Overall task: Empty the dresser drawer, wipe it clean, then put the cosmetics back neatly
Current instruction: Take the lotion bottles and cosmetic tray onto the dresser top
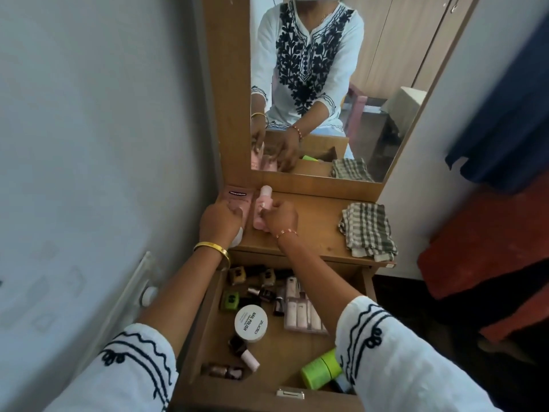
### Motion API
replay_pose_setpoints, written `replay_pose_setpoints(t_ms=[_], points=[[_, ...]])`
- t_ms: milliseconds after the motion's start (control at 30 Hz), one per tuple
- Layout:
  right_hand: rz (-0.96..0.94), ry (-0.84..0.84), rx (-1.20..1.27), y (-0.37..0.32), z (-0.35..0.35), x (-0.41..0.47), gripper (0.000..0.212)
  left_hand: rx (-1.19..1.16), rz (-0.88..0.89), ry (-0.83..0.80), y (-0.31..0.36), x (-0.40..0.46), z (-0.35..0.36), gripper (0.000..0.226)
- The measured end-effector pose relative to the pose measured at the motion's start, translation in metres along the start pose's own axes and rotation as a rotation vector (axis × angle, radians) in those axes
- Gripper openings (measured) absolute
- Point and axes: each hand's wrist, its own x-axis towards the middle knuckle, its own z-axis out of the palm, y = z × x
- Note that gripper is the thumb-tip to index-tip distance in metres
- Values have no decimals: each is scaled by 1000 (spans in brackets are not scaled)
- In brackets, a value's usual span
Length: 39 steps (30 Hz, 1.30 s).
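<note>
White sleeves with dark embroidery at the lower corners, nearest the lens. Below and between them, open drawer (205, 331), wooden, metal handle at its front edge.

Drawer contents: green tube (322, 368) at front right, lying on its side; white round jar (251, 322) labelled nail polish, centre; clear box of pale pink items (300, 310) right of the jar; dark nail polish bottles (237, 356) scattered at front left and along the back; small green pot (230, 300) at left.

Tabletop (315, 227) above the drawer: checked cloth (368, 230), folded, at right, well apart from the hands.

Left hand (219, 221), gold bangle at wrist, fingers curled round pink Vaseline bottle (239, 200), set in the back left corner by the mirror frame. Right hand (279, 218), thin bracelet at wrist, pinching small pink bottle (261, 208) with white cap, upright, just beside the Vaseline bottle. Hands close together, not touching.

Mirror (326, 84) behind, reflecting person, cloth and drawer.
</note>
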Motion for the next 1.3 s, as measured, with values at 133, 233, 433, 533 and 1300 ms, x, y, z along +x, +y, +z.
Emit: replay_pose_setpoints(t_ms=[133,233,433,533,1300], points=[[22,-22,19,-4,3,-2,33,92,43,-68,1,4,-6,37],[20,-60,-22,-5,5,-1,31,82,65,-101,-1,7,-10,38],[3,-14,-20,-5,-18,-17,29,-2,79,-67,-5,9,-11,38],[-53,-11,-44,-1,-40,-32,40,-103,148,82,-4,-6,-12,36],[133,-67,-573,139,-79,-104,24,-238,-29,-415,-16,-153,81,31]])
